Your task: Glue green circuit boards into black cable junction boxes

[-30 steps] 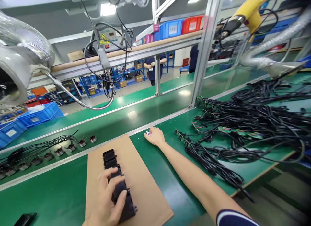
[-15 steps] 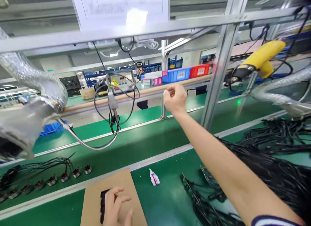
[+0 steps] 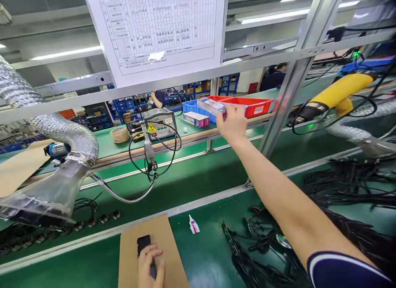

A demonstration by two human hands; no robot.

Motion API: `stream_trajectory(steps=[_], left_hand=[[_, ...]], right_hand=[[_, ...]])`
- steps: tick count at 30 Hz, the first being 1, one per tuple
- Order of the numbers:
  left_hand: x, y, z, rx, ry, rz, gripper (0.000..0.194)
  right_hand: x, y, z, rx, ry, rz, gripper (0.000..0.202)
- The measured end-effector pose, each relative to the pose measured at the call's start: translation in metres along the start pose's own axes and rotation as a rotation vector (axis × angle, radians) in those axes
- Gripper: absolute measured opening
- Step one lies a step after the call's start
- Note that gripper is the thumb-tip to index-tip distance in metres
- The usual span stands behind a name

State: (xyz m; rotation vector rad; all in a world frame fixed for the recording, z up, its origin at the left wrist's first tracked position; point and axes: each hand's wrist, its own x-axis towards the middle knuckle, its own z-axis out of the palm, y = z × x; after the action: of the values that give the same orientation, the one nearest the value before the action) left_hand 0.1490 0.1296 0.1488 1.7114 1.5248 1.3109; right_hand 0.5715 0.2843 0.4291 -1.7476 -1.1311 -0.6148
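Observation:
My left hand (image 3: 149, 265) rests over a dark, oblong plastic part (image 3: 144, 241) on a sheet of cardboard (image 3: 171, 259); its fingers curl round the part, hiding some of it. My right hand (image 3: 233, 123) reaches up to the shelf with its fingers closed, at the front of a blue bin (image 3: 189, 106) and a red bin (image 3: 260, 107). A flat, printed packet (image 3: 213, 105) lies just behind those fingers. Whatever is in the fingertips is hidden. Left of the hand is a small printed box (image 3: 196, 119).
A small white glue bottle (image 3: 194, 225) lies right of the cardboard. Black cable bundles (image 3: 250, 255) spread on the right. A clear exhaust hood (image 3: 46, 197) hangs at left, near several small motors (image 3: 103, 218). A yellow heat gun (image 3: 343, 92) hangs at upper right.
The view has tilted up, showing more of the shelf and bins. My right hand has reached farther toward the bins. My left fingers have closed in round the dark part.

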Motion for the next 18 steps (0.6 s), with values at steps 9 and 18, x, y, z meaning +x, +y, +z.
stream_trajectory(steps=[9,18], left_hand=[[0.032,0.129,0.098,-0.725,-0.568,0.017,0.099],[0.004,0.107,0.092,-0.079,-0.644,0.139,0.025]], right_hand=[[-0.359,0.002,-0.074,0.824,-0.246,0.052,0.032],[-0.321,0.007,-0.105,0.817,-0.656,0.271,0.024]])
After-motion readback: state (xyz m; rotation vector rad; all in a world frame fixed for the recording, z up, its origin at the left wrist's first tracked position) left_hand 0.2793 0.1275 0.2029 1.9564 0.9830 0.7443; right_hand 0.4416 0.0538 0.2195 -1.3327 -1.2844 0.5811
